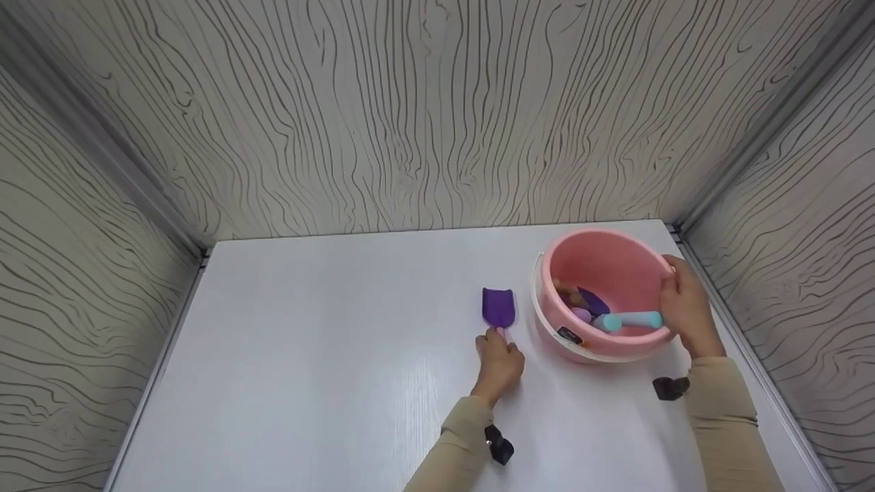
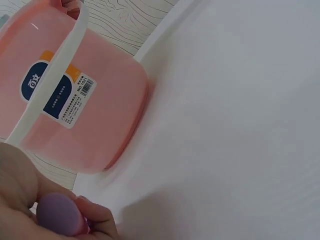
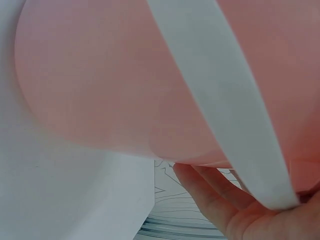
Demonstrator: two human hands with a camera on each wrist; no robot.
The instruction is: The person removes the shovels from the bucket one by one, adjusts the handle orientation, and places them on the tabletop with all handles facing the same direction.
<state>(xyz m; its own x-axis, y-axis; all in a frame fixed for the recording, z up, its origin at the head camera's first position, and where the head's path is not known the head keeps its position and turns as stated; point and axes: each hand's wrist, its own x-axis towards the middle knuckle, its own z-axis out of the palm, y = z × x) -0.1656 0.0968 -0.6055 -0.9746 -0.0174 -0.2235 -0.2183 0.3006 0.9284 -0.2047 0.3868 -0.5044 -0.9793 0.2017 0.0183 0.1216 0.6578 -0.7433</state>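
In the head view my left hand [image 1: 500,363] pinches the pale handle of a toy shovel with a purple blade [image 1: 499,307], over the table just left of the pink bucket [image 1: 601,239]. The handle's lilac end [image 2: 59,214] pokes out of the fist in the left wrist view. My right hand [image 1: 687,304] grips the bucket's right rim, thumb over the edge and fingers [image 3: 200,192] against the outside wall. The bucket leans a little towards me. Inside it lie turquoise handles [image 1: 640,319], a purple blade [image 1: 593,301], a lilac handle end [image 1: 581,315] and brownish pieces, partly hidden.
The bucket's white carrying handle [image 1: 538,304] hangs down along its near left side, across a label [image 2: 75,102]. A white table [image 1: 307,355] lies underneath, with wood-patterned panels [image 1: 410,123] behind and at both sides.
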